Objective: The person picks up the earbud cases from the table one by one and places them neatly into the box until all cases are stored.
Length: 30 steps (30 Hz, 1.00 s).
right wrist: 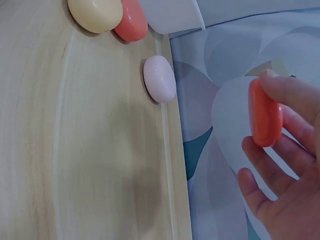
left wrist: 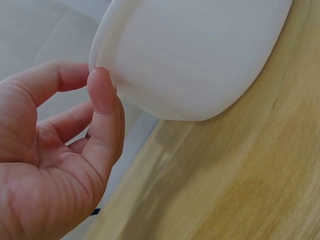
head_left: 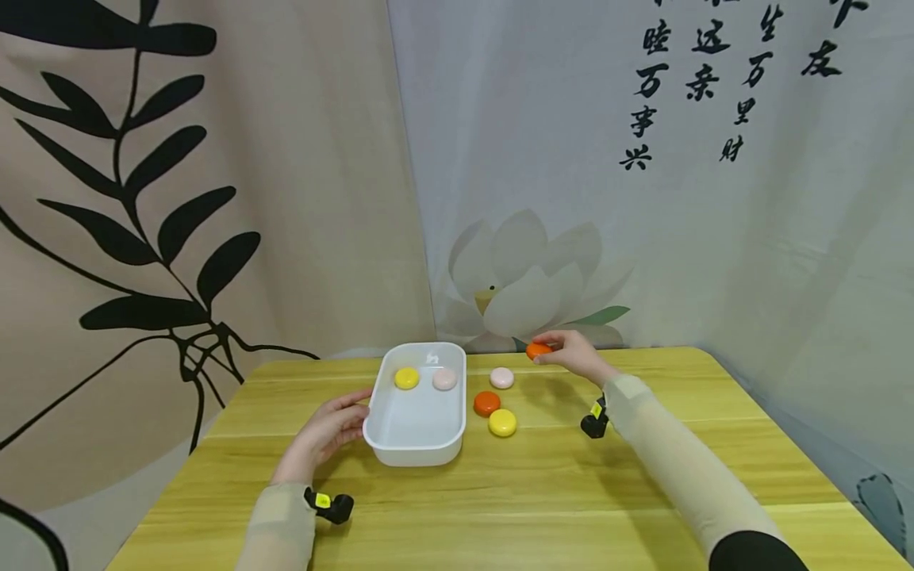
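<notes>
The right hand (head_left: 577, 357) pinches an orange disc (head_left: 539, 350) between thumb and fingers, up off to the right of the white bin (head_left: 414, 457). I'd guess the piece light, stiff and rather slick, best taken by its rounded edge. That arm is stretched forward; the left hand (head_left: 330, 432) grips the bin's left rim.
</notes>
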{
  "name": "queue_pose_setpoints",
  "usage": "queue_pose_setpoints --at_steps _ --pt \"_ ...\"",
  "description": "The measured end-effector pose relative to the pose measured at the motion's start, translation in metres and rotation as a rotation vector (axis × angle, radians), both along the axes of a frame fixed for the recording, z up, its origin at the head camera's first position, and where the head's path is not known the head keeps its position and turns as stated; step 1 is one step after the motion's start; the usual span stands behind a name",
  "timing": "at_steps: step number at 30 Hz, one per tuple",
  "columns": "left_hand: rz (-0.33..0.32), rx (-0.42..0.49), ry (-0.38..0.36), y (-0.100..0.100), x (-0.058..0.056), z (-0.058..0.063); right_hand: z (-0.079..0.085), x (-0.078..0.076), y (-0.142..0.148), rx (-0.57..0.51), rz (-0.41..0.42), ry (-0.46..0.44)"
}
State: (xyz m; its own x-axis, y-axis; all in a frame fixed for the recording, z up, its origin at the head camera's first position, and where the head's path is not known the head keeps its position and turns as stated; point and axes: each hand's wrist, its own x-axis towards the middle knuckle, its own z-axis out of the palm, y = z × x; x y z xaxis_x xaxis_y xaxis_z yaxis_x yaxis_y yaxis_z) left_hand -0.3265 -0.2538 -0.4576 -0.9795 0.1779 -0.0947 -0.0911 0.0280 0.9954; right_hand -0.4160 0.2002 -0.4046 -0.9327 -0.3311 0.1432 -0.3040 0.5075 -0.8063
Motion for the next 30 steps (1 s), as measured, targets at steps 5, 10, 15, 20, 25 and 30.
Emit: queue_pose_setpoints --at_steps 5,10,15,20,25,30 --pt "-0.011 0.006 -0.001 0.0 0.0 -0.001 0.004 0.001 0.0 0.001 -0.001 0.007" --pt "-0.009 0.016 -0.002 -0.001 0.0 0.0 0.008 0.001 -0.001 0.013 -0.005 0.018" --pt "-0.01 0.026 -0.009 -0.001 0.0 0.0 0.01 0.0 -0.003 0.031 -0.018 -0.001" --pt "-0.013 0.028 0.004 -0.001 0.002 -0.001 0.012 0.0 -0.006 0.024 -0.006 -0.005" --pt "-0.012 0.024 0.014 -0.001 0.0 -0.002 0.015 0.001 -0.009 0.026 0.01 0.003" --pt "-0.003 0.038 0.01 -0.001 -0.001 -0.003 0.015 -0.001 -0.013 0.043 0.003 -0.003"
